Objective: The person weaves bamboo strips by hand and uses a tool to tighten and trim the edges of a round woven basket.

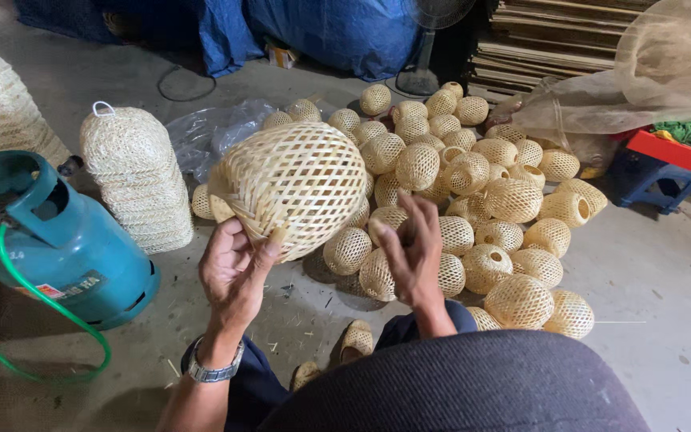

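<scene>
Gripping the woven bamboo basket [293,186] by its rim, left hand [233,276] holds it tilted; right hand [413,252] hovers open, empty, above small woven balls [473,208]

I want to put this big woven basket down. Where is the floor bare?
Bare floor lies right of the heap of small woven balls, before the blue stool. Another bare strip runs between the gas cylinder and the left hand. Ahead of the right hand it is crowded.
</scene>
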